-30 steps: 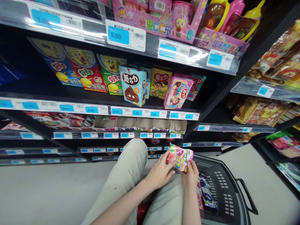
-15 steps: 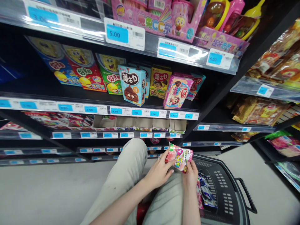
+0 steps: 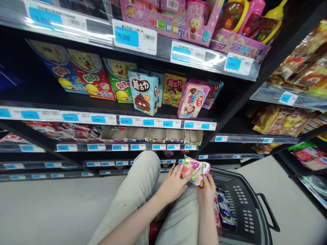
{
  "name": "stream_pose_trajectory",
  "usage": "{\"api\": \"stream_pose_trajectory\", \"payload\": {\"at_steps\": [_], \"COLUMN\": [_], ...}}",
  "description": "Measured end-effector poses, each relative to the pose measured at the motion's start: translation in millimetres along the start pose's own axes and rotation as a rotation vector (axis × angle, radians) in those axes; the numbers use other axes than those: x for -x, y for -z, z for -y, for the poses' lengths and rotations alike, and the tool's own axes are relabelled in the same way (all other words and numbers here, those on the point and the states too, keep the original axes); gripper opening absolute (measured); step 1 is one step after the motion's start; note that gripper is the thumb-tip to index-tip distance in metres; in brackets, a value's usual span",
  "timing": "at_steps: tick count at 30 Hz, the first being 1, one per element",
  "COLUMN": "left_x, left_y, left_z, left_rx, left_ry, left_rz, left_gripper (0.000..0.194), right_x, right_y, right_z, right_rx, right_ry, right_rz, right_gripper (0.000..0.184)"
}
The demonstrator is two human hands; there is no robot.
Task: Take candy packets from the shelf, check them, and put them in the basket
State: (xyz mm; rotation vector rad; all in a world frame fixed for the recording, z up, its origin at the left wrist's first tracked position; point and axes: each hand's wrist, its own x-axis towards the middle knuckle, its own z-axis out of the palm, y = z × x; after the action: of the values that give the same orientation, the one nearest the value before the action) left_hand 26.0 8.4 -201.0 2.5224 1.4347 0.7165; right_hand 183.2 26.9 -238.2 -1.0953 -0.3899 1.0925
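Above my right thigh I hold a small pink candy bag [image 3: 195, 171] with colourful "QQ" lettering, its printed face turned up toward me. My left hand [image 3: 172, 182], with a ring on one finger, grips the bag's left side. At the lower right corner, the fingers of my right hand [image 3: 207, 190] pinch its edge. The bag's underside is hidden. Close by my right forearm is a dark grey shopping basket [image 3: 236, 177], which has a blue-and-white packet [image 3: 226, 209] and a pink packet [image 3: 218, 212] inside.
Shelves in front carry a blue chocolate snack box [image 3: 143, 93], a pink box [image 3: 193, 99] and SpongeBob boxes [image 3: 97, 75]. Lower down stand open cardboard trays [image 3: 156, 135]. Bagged bread [image 3: 283, 120] sits on the right-hand shelves. My bent knee [image 3: 146, 163] is near the lowest shelves.
The fingers of my left hand have shifted slightly on the candy bag, and the ring shows more plainly. The bag and my right hand stay nearly where they were.
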Motion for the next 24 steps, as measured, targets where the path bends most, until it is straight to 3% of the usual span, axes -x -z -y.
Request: {"api": "stream_pose_trajectory", "payload": {"at_steps": [20,22,24], "left_x": [2.3,3.2,3.0], "left_y": [-1.5,-4.0,-8.6], "left_z": [2.6,4.0,7.5], "left_rx": [0.005,0.090,0.320], "left_ry": [0.006,0.025,0.089], "left_rz": [0.016,0.023,0.018], "left_gripper": [0.061,0.061,0.058], "right_x": [-3.4,-4.3,-4.7], "right_y": [4.7,4.8,5.1], "right_z": [-5.5,-7.6,-9.6], "right_rx": [0.039,0.047,0.060], "right_ry": [0.014,0.026,0.045], "right_rz": [0.008,0.015,0.020], "right_gripper": [0.029,0.029,0.028]}}
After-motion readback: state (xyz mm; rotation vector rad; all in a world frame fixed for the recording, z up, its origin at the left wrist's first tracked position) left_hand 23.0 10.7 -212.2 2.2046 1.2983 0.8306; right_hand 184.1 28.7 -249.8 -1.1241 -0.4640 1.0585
